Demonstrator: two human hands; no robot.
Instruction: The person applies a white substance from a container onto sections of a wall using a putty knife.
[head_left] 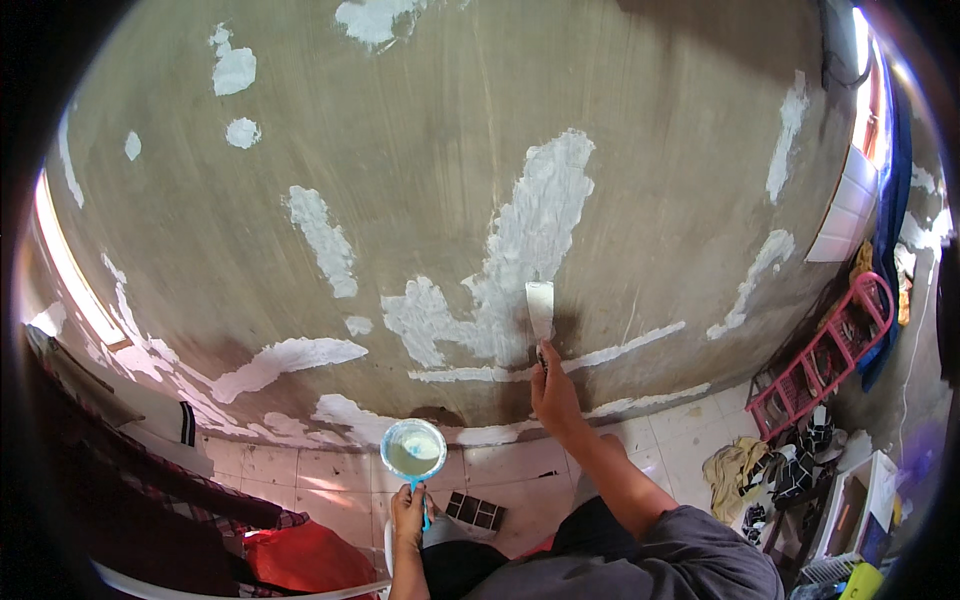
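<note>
My right hand [558, 393] is closed round the handle of a putty knife [540, 308], its broad pale blade pointing up against the grey-brown wall [420, 170]. Just above the blade spreads a large patch of white filler [540, 215], rough and ridged. Lower down, my left hand [408, 510] grips the blue handle of a round dipper [384, 447]. Inside the dipper lies some white filler [420, 446]. The dipper is held out in front of the wall's foot, apart from the knife.
Pale floor tiles [345, 470] run along the wall. At right stand a pink rack [800, 385], heaped cloths [735, 470] and a white shelf unit [865, 500]. A red cloth [310, 558] and dark plaid fabric [170, 500] lie at lower left.
</note>
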